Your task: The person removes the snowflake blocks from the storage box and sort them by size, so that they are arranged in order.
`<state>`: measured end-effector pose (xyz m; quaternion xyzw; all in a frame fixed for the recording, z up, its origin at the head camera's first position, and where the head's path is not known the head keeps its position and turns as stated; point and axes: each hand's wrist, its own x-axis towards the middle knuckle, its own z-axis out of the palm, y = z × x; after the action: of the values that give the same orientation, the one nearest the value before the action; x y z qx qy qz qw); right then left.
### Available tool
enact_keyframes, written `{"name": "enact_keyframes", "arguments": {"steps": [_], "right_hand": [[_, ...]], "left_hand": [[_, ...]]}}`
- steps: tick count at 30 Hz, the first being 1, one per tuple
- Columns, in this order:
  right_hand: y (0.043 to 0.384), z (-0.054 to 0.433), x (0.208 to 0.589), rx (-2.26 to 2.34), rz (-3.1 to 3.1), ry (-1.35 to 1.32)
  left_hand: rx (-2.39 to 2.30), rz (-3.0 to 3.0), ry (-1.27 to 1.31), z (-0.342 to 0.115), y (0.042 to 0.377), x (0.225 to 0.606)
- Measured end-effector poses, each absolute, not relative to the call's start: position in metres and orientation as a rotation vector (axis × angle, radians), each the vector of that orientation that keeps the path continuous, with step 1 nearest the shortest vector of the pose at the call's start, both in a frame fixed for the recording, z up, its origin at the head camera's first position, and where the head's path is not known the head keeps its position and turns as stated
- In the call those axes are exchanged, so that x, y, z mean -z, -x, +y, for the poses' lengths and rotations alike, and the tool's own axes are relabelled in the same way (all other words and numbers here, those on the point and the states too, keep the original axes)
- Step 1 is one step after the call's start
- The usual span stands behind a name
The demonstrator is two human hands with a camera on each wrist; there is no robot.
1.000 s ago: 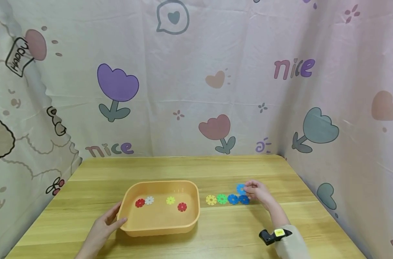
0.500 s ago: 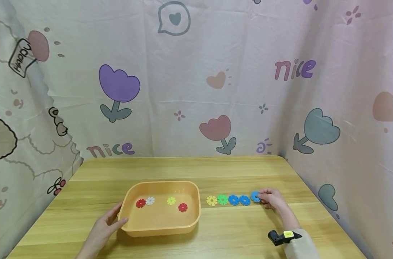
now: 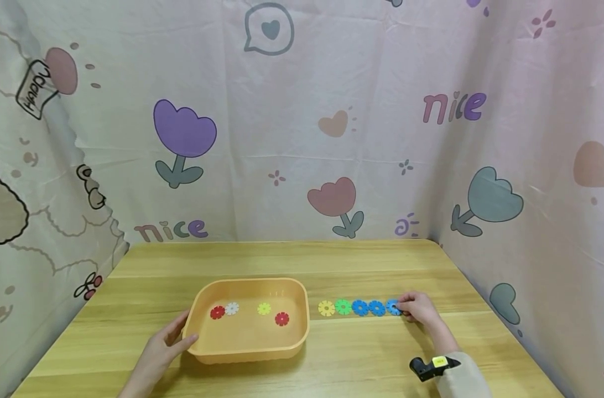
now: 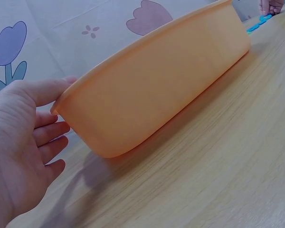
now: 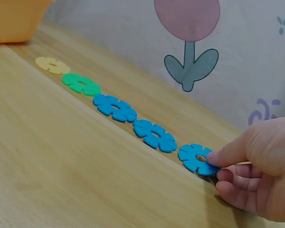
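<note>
My left hand (image 3: pixel 157 351) holds the left rim of an orange plastic basin (image 3: pixel 247 354); in the left wrist view the thumb lies over the rim and the fingers are outside the wall. At the right end of a row of notched flower-shaped discs, my right hand (image 3: pixel 421 310) pinches a light blue snowflake disc (image 5: pixel 192 154) by its right edge, thumb on top. Left of it in the row lie two darker blue discs, one blue disc (image 5: pixel 154 135) nearest, then a green disc (image 5: pixel 81 84) and a yellow disc (image 5: pixel 52 65). The held disc sits at table level, a small gap from its neighbour.
Inside the basin lie a red disc (image 3: pixel 217 313), a white disc (image 3: pixel 232 308), a yellow-green disc (image 3: pixel 264 308) and another red disc (image 3: pixel 282 319). The wooden table (image 3: pixel 352 365) meets a patterned cloth (image 3: pixel 272 110) at the back and sides.
My right hand has carried the light blue disc rightward from above the darker blue ones, then down to the row's right end. The left hand still holds the basin.
</note>
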<state>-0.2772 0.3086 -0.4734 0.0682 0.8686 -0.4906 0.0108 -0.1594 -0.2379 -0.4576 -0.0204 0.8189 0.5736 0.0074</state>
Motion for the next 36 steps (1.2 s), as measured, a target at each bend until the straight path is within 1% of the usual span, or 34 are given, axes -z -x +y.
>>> {"name": "enact_keyframes", "arguments": {"steps": [14,21,27,36], "right_hand": [[0.277,0.307,0.47,1.52,2.717,-0.249],[0.278,0.3,0.457,1.536,2.713,-0.19],[0.281,0.281,0.438,1.601,2.682,-0.108],[0.286,0.241,0.411,1.714,2.607,0.088]], "left_hand": [[-1.782,2.581,0.073,-0.239,0.161,0.461],[-1.781,2.589,0.069,-0.238,0.161,0.46],[-1.78,2.593,0.065,-0.238,0.16,0.459],[-1.783,2.595,0.062,-0.237,0.16,0.458]]}}
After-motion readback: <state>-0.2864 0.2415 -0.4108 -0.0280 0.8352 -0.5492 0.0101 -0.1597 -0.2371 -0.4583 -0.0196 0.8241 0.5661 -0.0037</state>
